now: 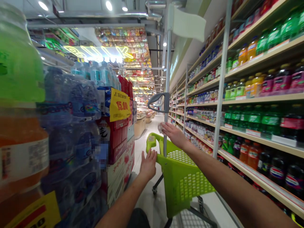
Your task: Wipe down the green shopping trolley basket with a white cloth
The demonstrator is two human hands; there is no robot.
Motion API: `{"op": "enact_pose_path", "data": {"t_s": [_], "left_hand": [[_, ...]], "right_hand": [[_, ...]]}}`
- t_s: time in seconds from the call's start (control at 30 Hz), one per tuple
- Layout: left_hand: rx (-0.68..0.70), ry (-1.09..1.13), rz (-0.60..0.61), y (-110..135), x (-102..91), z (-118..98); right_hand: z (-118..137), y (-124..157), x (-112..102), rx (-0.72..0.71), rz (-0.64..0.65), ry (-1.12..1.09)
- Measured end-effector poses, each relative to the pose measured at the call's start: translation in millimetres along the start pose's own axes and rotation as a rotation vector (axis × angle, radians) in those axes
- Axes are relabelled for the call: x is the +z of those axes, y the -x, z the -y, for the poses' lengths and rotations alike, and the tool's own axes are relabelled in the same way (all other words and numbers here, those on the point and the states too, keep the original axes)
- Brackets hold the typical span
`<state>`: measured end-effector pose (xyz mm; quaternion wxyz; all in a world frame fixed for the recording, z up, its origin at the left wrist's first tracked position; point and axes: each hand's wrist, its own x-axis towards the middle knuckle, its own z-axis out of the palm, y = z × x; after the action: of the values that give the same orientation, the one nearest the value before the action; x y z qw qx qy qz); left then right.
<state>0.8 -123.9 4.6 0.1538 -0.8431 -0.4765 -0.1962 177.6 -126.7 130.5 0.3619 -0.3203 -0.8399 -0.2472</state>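
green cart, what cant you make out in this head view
Head view:
- green cart: rear wheels cut off by the bottom edge, contents hidden by its own wall.
- pale thing at the right hand: too small to identify.
- left hand: its back hides the grip.
- near bottles: labels blurred.

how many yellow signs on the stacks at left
2: the 15.00 sign on the red cartons, and a second sign in the bottom left corner, cut off by the frame. Others may be hidden.
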Motion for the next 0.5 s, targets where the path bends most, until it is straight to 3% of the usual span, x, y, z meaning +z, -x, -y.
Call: {"op": "enact_pose_path", "data": {"t_s": [0.1, 0.2, 0.3, 0.37, 0.5], "left_hand": [[0.011, 0.003, 0.004, 2, -1.4, 0], [0.018, 0.016, 0.023, 3, -3.1, 1], [-0.024, 0.087, 0.024, 2, -6.9, -1], [-0.127, 0.21, -0.043, -1, -12.1, -8], [-0.268, 0.498, -0.207, -17, -24.0, -26]], "right_hand": [[4, 6, -3, -0.002, -0.05, -0.032], [20, 53, 28, -0.036, 0.029, -0.1], [37, 92, 67, 0.102, 0.03, -0.152], [47, 97, 85, 0.233, -0.061, -0.221], [61, 76, 109, 0.471, -0.352, -0.497]]}}
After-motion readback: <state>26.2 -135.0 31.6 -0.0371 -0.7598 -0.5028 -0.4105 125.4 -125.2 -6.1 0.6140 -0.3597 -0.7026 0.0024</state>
